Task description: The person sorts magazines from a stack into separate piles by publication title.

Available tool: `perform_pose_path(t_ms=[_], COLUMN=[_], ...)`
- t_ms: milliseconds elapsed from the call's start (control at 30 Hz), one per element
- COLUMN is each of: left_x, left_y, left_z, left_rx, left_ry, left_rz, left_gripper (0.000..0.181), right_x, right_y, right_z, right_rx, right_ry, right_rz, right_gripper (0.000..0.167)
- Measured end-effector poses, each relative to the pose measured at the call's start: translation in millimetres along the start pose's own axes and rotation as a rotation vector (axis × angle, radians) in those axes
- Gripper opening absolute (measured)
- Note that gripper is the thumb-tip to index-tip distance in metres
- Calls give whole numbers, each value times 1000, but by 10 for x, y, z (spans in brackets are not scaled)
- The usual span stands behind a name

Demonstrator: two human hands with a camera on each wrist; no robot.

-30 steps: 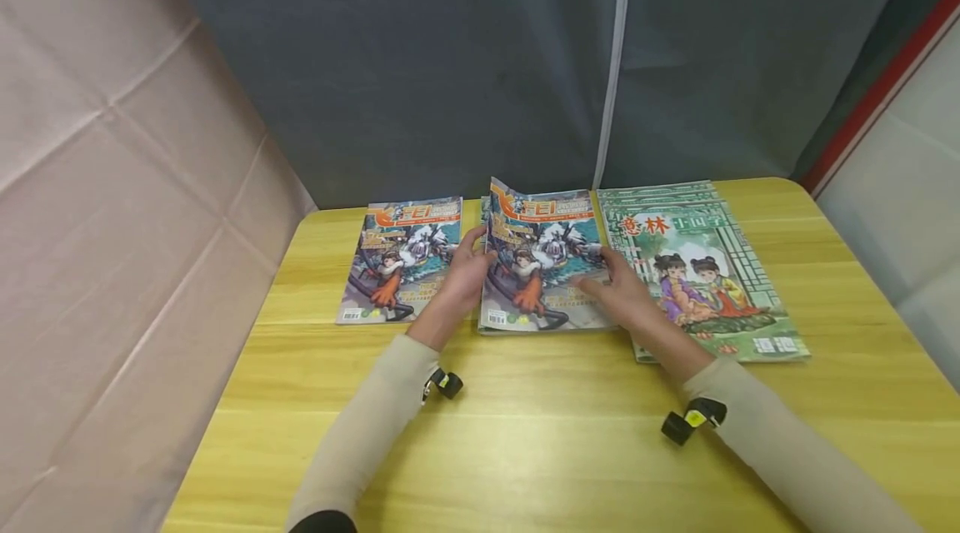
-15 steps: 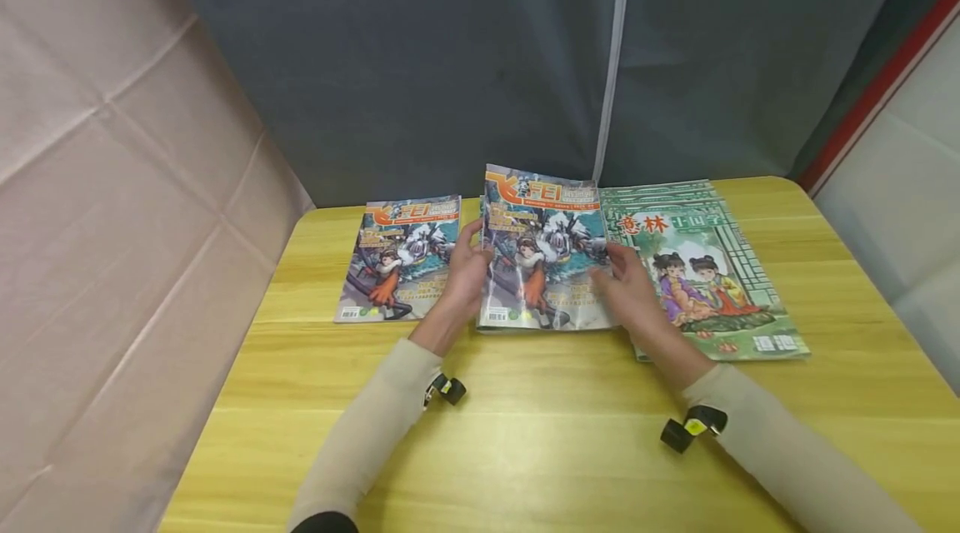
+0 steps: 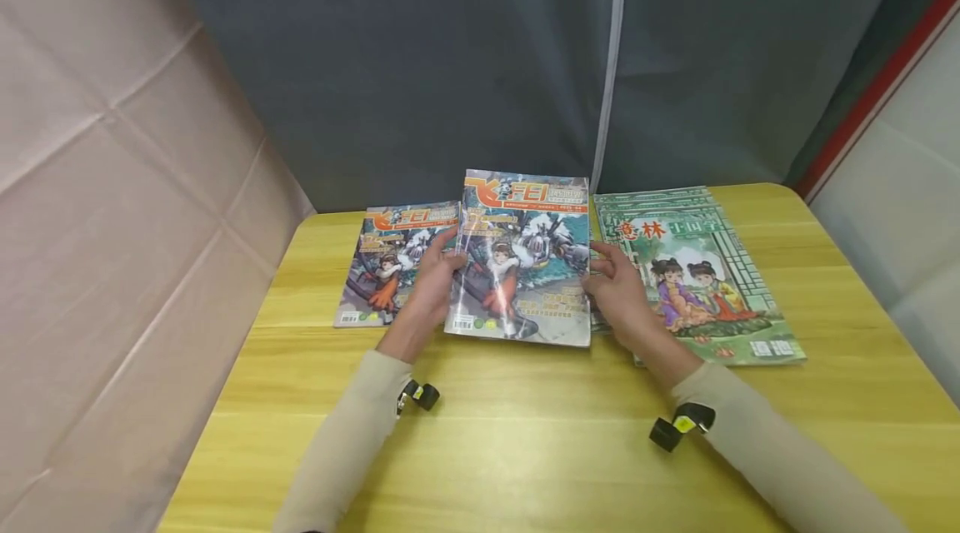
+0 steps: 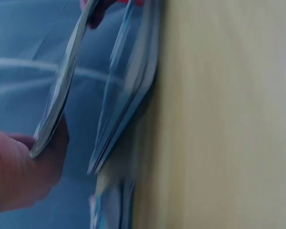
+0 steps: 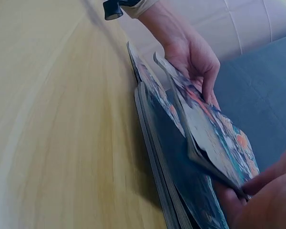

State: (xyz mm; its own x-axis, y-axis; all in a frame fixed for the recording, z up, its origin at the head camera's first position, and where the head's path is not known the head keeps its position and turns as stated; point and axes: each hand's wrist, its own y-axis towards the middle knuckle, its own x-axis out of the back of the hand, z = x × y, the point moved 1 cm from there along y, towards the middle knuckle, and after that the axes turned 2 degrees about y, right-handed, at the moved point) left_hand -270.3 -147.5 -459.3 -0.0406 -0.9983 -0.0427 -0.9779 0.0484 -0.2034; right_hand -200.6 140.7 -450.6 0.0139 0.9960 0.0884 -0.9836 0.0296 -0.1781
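A magazine with an orange "FEI" title (image 3: 525, 266) is held up off the table between both hands. My left hand (image 3: 431, 283) pinches its left edge, thumb on the cover. At the opposite edge, my right hand (image 3: 622, 291) grips it with the thumb in front and fingers behind. Beneath it lies a middle stack of magazines (image 5: 155, 138), mostly hidden in the head view but seen from the side in both wrist views. To the left, a matching FEI magazine (image 3: 360, 291) lies flat, partly covered by the raised one and the left hand.
On the right, a fanned pile of green magazines (image 3: 720, 291) lies on the yellow wooden table (image 3: 510, 433). A dark grey curtain (image 3: 420, 67) hangs behind the table. Pale fabric (image 3: 127, 266) walls the left side.
The magazine has come up off the middle stack and moved left and toward the person, with both hands holding it. The side piles have stayed in place.
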Motion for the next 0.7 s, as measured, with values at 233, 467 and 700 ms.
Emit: perform_pose_path(t_ms=[233,467,700], left_x=[472,819,1104], left_y=[-23,-118,-183], left_z=[-89,-101,-117], left_rx=[27,27,16], left_ry=[89,176,247], left_rz=[26,-43,-154], left_gripper=[62,64,64], right_x=[-309,-759,-1154], right_y=[76,71,97], right_z=[-41,-70,-34], right_rx=[-31,18,61], right_ry=[78,137,130], right_rz=[137,157,173], right_gripper=[74,74,78])
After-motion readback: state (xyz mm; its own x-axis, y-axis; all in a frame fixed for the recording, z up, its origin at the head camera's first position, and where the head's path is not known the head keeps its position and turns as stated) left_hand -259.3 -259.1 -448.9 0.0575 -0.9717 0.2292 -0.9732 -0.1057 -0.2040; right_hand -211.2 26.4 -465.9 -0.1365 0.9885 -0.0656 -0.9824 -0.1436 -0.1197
